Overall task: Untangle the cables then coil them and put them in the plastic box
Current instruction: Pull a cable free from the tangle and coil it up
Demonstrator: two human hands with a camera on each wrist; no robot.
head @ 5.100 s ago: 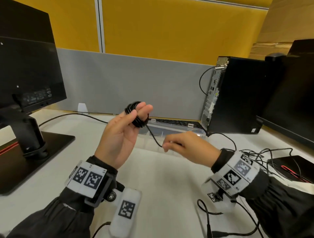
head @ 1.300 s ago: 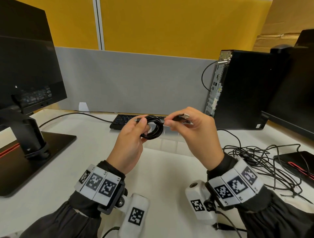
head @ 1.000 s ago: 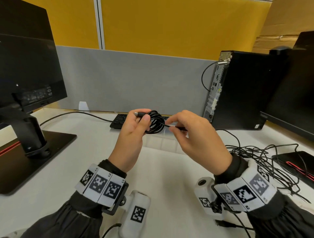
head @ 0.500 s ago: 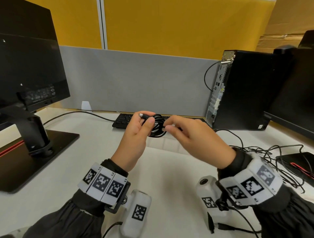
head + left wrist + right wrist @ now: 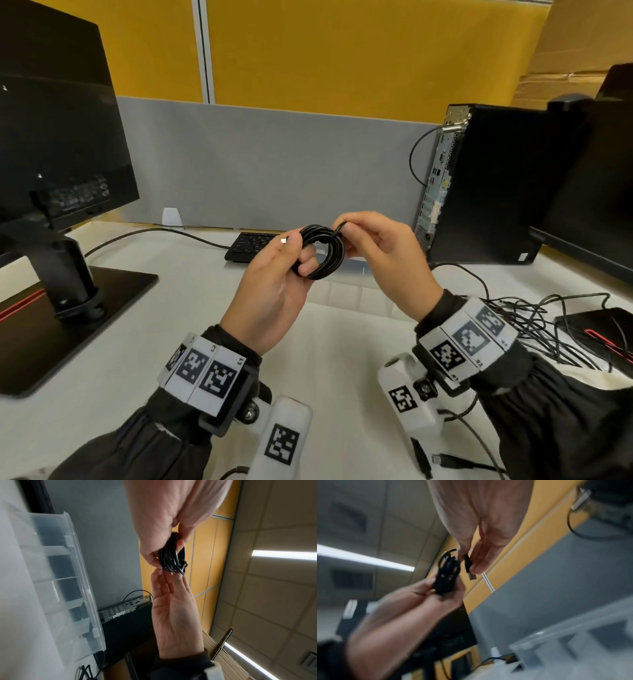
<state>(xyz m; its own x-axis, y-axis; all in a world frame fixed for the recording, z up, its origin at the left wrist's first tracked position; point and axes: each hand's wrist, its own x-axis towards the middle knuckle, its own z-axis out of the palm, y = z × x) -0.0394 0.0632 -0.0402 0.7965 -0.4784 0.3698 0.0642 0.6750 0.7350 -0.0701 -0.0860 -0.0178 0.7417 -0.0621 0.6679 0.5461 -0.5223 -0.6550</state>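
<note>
A black cable wound into a small coil (image 5: 323, 251) is held up above the desk. My left hand (image 5: 291, 253) grips the coil's left side between thumb and fingers; the same coil (image 5: 173, 559) shows edge-on in the left wrist view. My right hand (image 5: 346, 228) pinches the cable's free end at the coil's upper right, and the right wrist view shows the black USB plug (image 5: 469, 568) between its thumb and fingers beside the coil (image 5: 447, 576). The clear plastic box (image 5: 356, 291) with dividers lies on the desk right behind my hands. A tangle of black cables (image 5: 534, 325) lies at the right.
A monitor on a black stand (image 5: 68, 284) is at the left, a keyboard (image 5: 251, 245) behind the box, a black computer tower (image 5: 486, 185) at the right back. A dark flat device with red trim (image 5: 603, 335) sits at the far right. A grey partition backs the white desk (image 5: 164, 325).
The coil has turned from nearly edge-on to face me as a ring. My right hand has moved up from the coil's side to its top, still pinching the cable end.
</note>
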